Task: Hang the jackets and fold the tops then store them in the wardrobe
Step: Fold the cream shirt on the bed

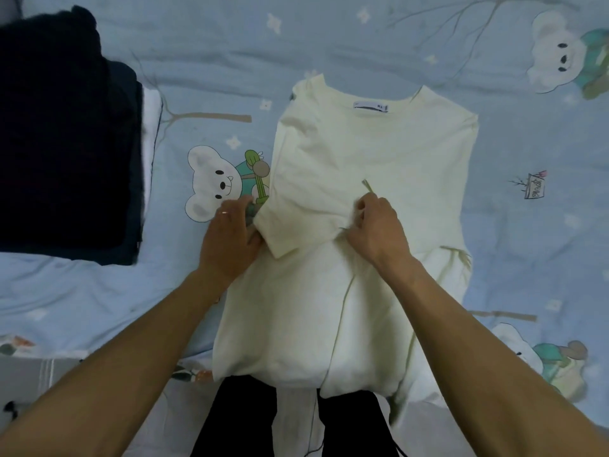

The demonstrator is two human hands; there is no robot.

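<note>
Setting: Pale blue bedsheet (329, 37) printed with cartoon bears and bare branches covers the bed.
Task's thing: a cream T-shirt (372, 150) lies flat on the sheet, collar and neck label away from the person, hem hanging toward the person's dark trousers (237, 420) at the bed's near edge. Its left sleeve (296, 222) is folded inward across the body; the right side also looks turned in.
Left hand: the left hand (230, 239) rests at the folded sleeve's cuff edge, fingers partly curled; whether it pinches the cloth or only presses it cannot be told.
Right hand: the right hand (375, 225) sits mid-chest on the shirt, fingers bent and gathered on the fabric, apparently pinching a small pucker of it.
Arms: both bare forearms reach forward from the bottom corners and converge on the shirt's middle.
Handling: judged light, soft and limp; it should crease wherever it is pressed and slump if lifted by one point, so holds at the side folds or shoulders would suit best.
Step in hand: likely squaring the sleeve fold before doubling the shirt lengthwise.
Nearby: a stack of dark folded clothes (66, 143) lies well apart, at the left.
</note>
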